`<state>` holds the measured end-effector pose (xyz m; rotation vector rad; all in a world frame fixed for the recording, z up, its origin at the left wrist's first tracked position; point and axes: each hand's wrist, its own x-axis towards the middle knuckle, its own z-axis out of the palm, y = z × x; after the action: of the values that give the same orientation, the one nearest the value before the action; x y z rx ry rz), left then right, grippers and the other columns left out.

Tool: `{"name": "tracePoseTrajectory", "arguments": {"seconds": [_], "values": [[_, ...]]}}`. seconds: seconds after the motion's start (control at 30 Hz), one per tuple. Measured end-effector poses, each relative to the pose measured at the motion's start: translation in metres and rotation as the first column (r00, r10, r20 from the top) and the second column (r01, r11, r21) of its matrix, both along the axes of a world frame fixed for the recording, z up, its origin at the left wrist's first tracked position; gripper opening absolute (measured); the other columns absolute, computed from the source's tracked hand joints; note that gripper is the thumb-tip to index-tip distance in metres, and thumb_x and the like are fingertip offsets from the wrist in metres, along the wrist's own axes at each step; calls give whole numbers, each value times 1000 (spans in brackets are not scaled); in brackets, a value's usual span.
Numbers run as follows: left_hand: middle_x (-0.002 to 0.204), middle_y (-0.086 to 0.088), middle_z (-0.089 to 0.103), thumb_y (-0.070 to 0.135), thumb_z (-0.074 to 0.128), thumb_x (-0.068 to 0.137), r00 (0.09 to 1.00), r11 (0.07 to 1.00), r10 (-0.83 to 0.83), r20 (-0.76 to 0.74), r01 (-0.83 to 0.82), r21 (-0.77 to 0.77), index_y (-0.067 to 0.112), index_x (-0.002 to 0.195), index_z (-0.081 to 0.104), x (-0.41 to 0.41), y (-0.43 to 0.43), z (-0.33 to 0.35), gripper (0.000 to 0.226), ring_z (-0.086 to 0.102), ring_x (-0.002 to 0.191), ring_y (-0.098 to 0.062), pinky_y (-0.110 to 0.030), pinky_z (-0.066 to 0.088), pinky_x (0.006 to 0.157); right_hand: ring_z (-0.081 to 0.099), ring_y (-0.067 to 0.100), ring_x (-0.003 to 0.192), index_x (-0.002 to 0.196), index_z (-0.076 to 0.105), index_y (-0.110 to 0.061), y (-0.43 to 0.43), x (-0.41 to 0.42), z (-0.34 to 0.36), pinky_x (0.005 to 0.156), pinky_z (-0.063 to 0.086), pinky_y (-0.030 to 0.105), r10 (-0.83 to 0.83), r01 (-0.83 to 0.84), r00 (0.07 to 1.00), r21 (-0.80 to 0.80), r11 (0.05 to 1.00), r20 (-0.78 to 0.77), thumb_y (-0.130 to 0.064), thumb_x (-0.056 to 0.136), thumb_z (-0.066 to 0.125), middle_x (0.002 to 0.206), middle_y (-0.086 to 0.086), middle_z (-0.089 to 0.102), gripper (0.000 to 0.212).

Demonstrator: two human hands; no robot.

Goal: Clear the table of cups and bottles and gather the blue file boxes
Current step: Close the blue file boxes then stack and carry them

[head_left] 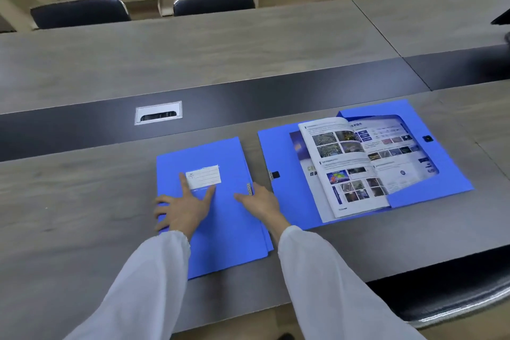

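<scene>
Both hands flat, fingers spread: left hand [180, 208] and right hand [258, 203] press closed file box [212, 201] on tabletop [82, 201], gripping nothing. Risk: open file box [278, 152] beside it spills its booklet [356, 163] if lifted unclosed.

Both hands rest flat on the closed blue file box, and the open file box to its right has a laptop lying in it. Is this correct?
Not quite. The head view shows both the left hand and right hand flat on the closed blue file box, but the open file box to its right holds an open brochure, not a laptop.
</scene>
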<state>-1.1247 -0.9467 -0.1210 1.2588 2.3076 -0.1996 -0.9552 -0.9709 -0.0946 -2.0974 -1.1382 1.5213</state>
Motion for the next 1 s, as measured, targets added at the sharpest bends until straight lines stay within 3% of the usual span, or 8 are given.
{"name": "tracePoseTrajectory", "arguments": {"seconds": [0.17, 0.27, 0.37, 0.47, 0.63, 0.8, 0.9, 1.0], "values": [[159, -37, -10, 89, 33, 77, 997, 996, 65, 48, -62, -63, 47, 156, -13, 6, 5, 4, 101, 8, 143, -60, -73, 18, 108, 63, 22, 107, 123, 59, -20, 8, 4, -7, 82, 49, 31, 37, -38, 999, -13, 999, -14, -46, 87, 59, 122, -2, 67, 44], [162, -34, -10, 62, 48, 93, 1000, 998, 11, 23, -13, 63, 27, 162, 5, 28, 10, 21, 89, -3, 149, -54, -70, 8, 114, 64, 23, 98, 128, 54, -14, 13, 5, -2, 86, 53, 38, 35, -35, 998, -1, 999, -51, -41, 91, 58, 125, 5, 65, 46], [153, -22, 38, 32, 56, 98, 936, 909, -208, 284, 78, 409, 10, 153, 38, 77, 15, 37, 61, 36, 143, -39, -46, 34, 110, 60, 29, 117, 141, 45, -7, 21, 27, 17, 92, 49, 38, 23, -36, 995, 134, 990, 97, -35, 96, 56, 134, 11, 59, 54], [117, -6, 66, 27, 60, 96, 776, 931, -283, 563, 81, 356, 10, 143, 52, 139, 17, 48, 50, 64, 113, -26, -28, 45, 85, 51, 31, 131, 141, 49, -8, 29, 81, 31, 99, 44, 39, -120, 32, 946, 282, 959, 300, -26, 95, 58, 141, 13, 56, 50], [113, -8, 59, 31, 68, 90, 746, 998, -34, 666, -4, 57, 2, 146, 38, 196, 12, 23, 69, 58, 109, -30, -33, 51, 90, 34, 39, 141, 152, 30, -13, 20, 190, 27, 108, 33, 55, -131, 104, 789, 79, 991, 601, -58, 89, 59, 155, 15, 34, 82], [140, -23, 45, 49, 77, 80, 923, 993, 45, 382, -82, 83, 4, 146, 34, 229, 16, 5, 91, 43, 132, -39, -43, 46, 96, 33, 42, 143, 159, 11, -18, 22, 274, -4, 112, 36, 55, 19, 52, 883, -137, 989, 468, -82, 82, 42, 160, 20, 25, 105], [128, -19, 51, 58, 79, 74, 902, 956, 249, 353, -288, 62, 4, 132, 43, 233, 26, 3, 87, 54, 116, -38, -44, 50, 85, 27, 42, 147, 160, 8, -22, 34, 293, -8, 113, 37, 53, 167, -82, 873, -201, 976, 457, -91, 69, 46, 164, 22, 13, 120], [84, -6, 62, 51, 75, 81, 780, 893, 341, 525, -443, 77, 4, 101, 57, 234, 33, 6, 53, 61, 73, -26, -33, 50, 63, 28, 32, 150, 159, 18, -26, 51, 305, 0, 116, 35, 48, 138, -99, 927, -125, 987, 350, -94, 61, 49, 165, 12, 21, 123]]}}
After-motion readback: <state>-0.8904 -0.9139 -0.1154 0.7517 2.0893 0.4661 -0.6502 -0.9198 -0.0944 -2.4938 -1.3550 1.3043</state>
